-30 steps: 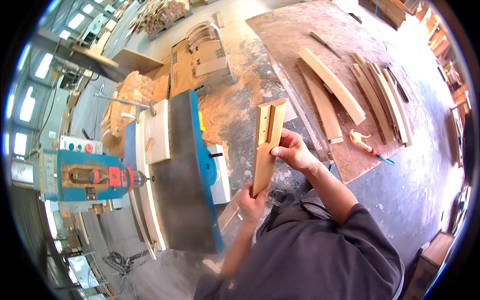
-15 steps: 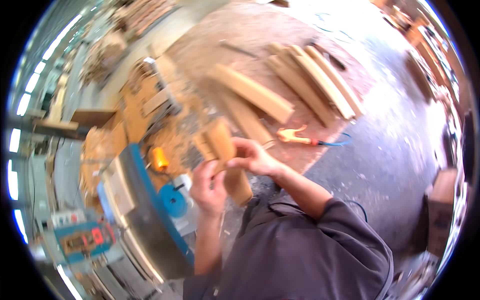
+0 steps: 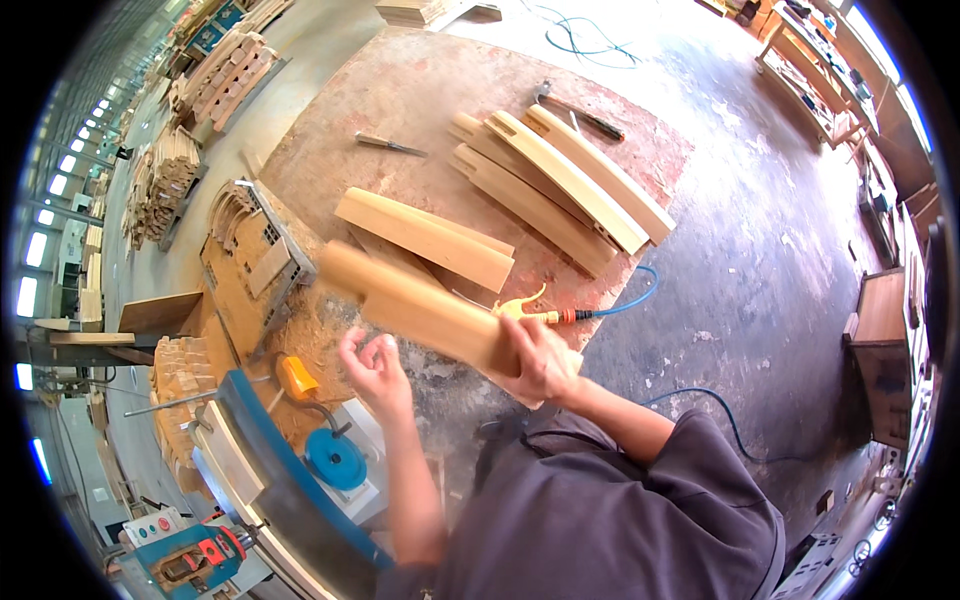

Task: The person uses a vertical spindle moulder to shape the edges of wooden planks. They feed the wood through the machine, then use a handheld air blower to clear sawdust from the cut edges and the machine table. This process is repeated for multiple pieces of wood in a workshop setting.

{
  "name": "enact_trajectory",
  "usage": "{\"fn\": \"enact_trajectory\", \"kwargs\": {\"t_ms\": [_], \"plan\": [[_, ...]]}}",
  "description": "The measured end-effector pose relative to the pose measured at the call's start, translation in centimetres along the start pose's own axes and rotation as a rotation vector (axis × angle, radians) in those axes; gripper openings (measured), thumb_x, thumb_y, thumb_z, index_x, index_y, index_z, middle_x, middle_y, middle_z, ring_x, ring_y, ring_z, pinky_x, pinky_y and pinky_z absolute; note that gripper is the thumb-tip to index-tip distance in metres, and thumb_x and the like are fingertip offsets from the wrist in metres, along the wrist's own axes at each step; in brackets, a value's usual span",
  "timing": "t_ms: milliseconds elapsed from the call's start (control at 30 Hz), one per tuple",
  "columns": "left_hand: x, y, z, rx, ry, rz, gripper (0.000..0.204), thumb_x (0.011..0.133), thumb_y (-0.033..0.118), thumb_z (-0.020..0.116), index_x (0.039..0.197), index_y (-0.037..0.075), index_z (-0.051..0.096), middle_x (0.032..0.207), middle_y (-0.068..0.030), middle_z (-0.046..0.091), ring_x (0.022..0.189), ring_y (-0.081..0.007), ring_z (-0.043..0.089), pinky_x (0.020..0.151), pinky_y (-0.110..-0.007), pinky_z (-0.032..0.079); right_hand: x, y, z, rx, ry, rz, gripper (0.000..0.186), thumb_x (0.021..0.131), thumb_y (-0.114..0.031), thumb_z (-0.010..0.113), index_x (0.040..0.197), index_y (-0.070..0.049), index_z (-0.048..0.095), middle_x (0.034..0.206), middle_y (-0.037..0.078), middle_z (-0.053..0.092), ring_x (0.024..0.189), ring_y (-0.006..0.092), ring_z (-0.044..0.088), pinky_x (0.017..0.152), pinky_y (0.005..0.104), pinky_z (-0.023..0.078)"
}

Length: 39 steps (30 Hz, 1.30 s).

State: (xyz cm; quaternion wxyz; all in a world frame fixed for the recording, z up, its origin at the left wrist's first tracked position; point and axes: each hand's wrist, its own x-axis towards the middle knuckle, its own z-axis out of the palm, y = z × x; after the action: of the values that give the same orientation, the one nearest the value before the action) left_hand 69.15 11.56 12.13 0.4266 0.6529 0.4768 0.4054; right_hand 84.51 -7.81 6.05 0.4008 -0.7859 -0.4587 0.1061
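Note:
A shaped wooden board hangs over the near edge of the worktable, its far end smeared by motion. My right hand grips its near right end, fingers wrapped round it. Just below the board's left part, my left hand is raised, apart from the wood, with its fingers spread and slightly bent. Behind the board lies a pale wooden piece on the table, partly covering another one. A yellow air blow gun with a blue hose sits close to my right hand.
The reddish, worn tabletop carries several wooden pieces, a hammer and a chisel-like tool. At left stand a blue-edged machine, a blue disc and a sawdust-covered surface. A blue hose crosses the floor at right.
The board has swung from upright between both hands to lying slantwise in my right hand. My left hand has let go and moved left. The view has shifted slightly.

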Motion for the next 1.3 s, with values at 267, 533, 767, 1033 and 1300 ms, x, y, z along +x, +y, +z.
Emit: {"fn": "enact_trajectory", "kwargs": {"t_ms": [267, 533, 767, 1033, 1300], "plan": [[-8.7, -6.9, -3.2, 0.206, -0.241, -0.039, 0.02, 0.093, 0.007, 0.075, 0.112, 0.004, 0.07, 0.106, -0.0054, 0.072, 0.095, -0.0149, 0.069, 0.08, -0.03, 0.056, 8.7, 12.6, -0.9, -0.255, 0.149, 0.314, 0.083, 0.072, -0.018, 0.083, 0.148, -0.014, 0.049, 0.127, 0.025, 0.058, 0.116, 0.0441, 0.062, 0.093, 0.0522, 0.054], [-18.6, -14.4, -8.9, 0.385, -0.152, -0.322, 0.02, 0.088, 0.006, 0.076, 0.108, 0.002, 0.074, 0.096, -0.0108, 0.074, 0.091, -0.0208, 0.072, 0.078, -0.033, 0.059, 11.6, 18.1, -0.5, -0.562, 0.122, 0.253, 0.075, 0.077, -0.031, 0.086, 0.143, -0.009, 0.058, 0.14, 0.02, 0.06, 0.13, 0.039, 0.055, 0.107, 0.0506, 0.049], [-20.4, -12.6, -9.1, 0.409, -0.07, -0.416, 0.02, 0.089, 0.008, 0.075, 0.109, 0.002, 0.074, 0.102, -0.0109, 0.073, 0.091, -0.0215, 0.072, 0.077, -0.033, 0.058, 17.3, 18.1, -6.3, -0.634, 0.196, 0.296, 0.062, 0.079, -0.026, 0.081, 0.134, -0.005, 0.06, 0.134, 0.024, 0.064, 0.129, 0.041, 0.057, 0.106, 0.0521, 0.049], [-19.2, -12.8, -8.2, 0.419, -0.161, -0.37, 0.022, 0.09, 0.009, 0.074, 0.112, 0.004, 0.074, 0.101, -0.0116, 0.074, 0.094, -0.0231, 0.073, 0.082, -0.034, 0.06, 18.7, 23.3, -6.3, -0.523, 0.185, 0.326, 0.075, 0.074, 0.001, 0.066, 0.145, -0.022, 0.053, 0.119, 0.027, 0.061, 0.116, 0.0471, 0.057, 0.1, 0.0571, 0.047], [-15.1, -10.0, -5.6, 0.402, -0.164, -0.211, 0.019, 0.086, 0.005, 0.073, 0.105, 0.002, 0.073, 0.095, -0.0136, 0.072, 0.086, -0.0277, 0.072, 0.077, -0.038, 0.058, 14.6, 16.0, -9.5, -0.501, 0.472, -0.046, 0.086, 0.067, 0.0, 0.076, 0.148, -0.022, 0.06, 0.128, 0.02, 0.053, 0.118, 0.0422, 0.053, 0.104, 0.0535, 0.045]]}}
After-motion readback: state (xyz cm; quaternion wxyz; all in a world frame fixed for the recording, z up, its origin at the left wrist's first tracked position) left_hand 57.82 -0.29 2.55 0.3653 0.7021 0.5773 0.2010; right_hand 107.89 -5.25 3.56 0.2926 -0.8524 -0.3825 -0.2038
